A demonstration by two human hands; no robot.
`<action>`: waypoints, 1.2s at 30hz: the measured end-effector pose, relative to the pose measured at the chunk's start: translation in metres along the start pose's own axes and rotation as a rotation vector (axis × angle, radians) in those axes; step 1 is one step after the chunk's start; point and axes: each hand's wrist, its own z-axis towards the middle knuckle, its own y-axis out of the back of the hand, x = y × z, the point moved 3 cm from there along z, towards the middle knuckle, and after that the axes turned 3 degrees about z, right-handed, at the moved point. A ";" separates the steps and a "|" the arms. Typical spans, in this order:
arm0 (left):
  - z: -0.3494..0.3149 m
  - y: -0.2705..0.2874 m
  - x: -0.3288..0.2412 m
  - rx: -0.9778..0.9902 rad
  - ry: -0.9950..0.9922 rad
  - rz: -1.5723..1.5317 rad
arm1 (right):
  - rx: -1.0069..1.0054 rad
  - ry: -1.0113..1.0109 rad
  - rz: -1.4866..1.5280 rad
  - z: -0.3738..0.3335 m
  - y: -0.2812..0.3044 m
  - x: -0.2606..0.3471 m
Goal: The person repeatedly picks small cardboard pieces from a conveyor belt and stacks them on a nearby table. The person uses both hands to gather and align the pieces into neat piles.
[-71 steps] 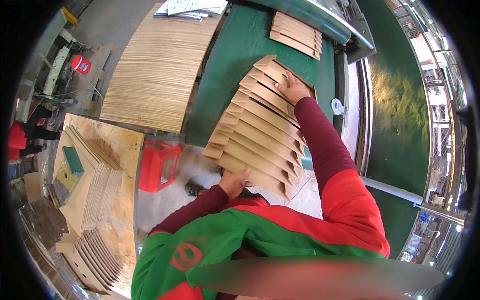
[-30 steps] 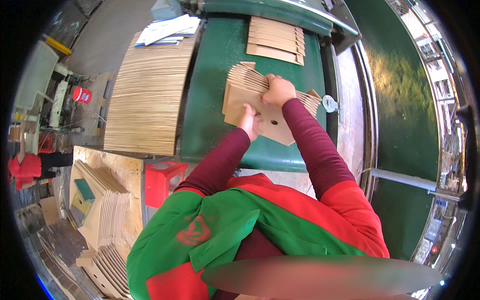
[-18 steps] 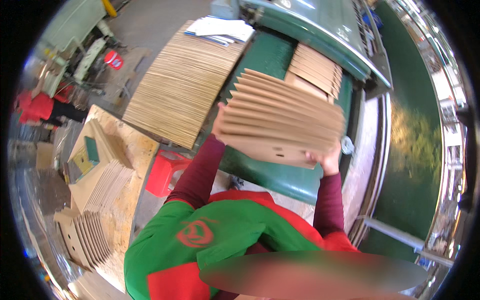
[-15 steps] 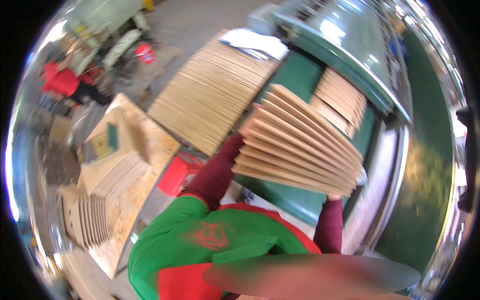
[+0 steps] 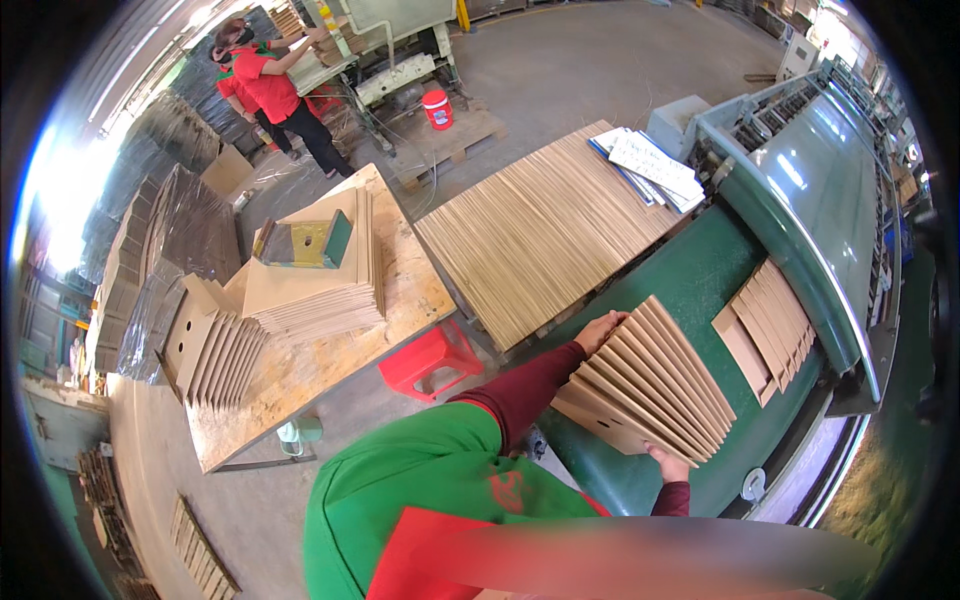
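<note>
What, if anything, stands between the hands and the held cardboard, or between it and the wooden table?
Nothing visible separates the left hand or right hand from the cardboard: both touch it. Toward the wooden table, the left forearm lies between, and the red stool stands low by the table's edge.

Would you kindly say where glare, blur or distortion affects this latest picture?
All in the head view: white glare washes out the upper left; highlights streak the green machine cover; a blurred oval crosses the lower right; straight edges bend near the rim; the held cardboard stack looks fairly sharp.
</note>
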 end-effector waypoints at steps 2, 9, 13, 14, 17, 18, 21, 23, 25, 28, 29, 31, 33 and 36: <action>0.003 0.005 0.005 0.001 0.010 -0.088 | -0.101 0.095 -0.199 -0.002 -0.003 0.013; -0.124 0.014 -0.020 -0.249 -0.017 -0.480 | 0.007 -0.129 0.176 -0.042 -0.011 0.051; -0.267 0.040 -0.048 -0.363 -0.141 -0.310 | 0.018 -0.136 0.211 -0.045 -0.044 0.078; -0.298 0.047 -0.051 -0.375 -0.147 -0.360 | 0.055 -0.096 0.176 -0.042 -0.060 0.087; -0.382 0.070 -0.056 -0.481 -0.200 -0.288 | 0.201 0.004 0.085 -0.039 -0.114 0.114; -0.407 0.076 -0.055 -0.530 -0.221 -0.233 | 0.256 0.037 0.061 -0.040 -0.136 0.123; -0.488 0.097 -0.047 -0.669 -0.168 -0.324 | 0.428 0.127 0.020 -0.053 -0.212 0.147; -0.545 0.109 -0.047 -0.855 -0.276 -0.464 | 0.545 0.185 0.007 -0.071 -0.270 0.161; -0.595 0.122 -0.047 -0.952 -0.314 -0.419 | 0.658 0.244 0.005 -0.094 -0.328 0.171; -0.662 0.156 -0.055 -1.091 -0.381 -0.219 | 0.826 0.325 0.021 -0.131 -0.414 0.179; -0.686 0.171 -0.061 -1.135 -0.396 -0.144 | 0.881 0.346 0.036 -0.144 -0.441 0.182; -0.739 0.201 -0.076 -1.217 -0.414 -0.020 | 0.968 0.378 0.097 -0.172 -0.494 0.188; -0.786 0.229 -0.100 -1.296 -0.431 0.084 | 1.056 0.405 0.193 -0.195 -0.549 0.197; -0.843 0.270 -0.139 -1.433 -0.478 0.155 | 1.130 0.493 0.323 -0.226 -0.616 0.210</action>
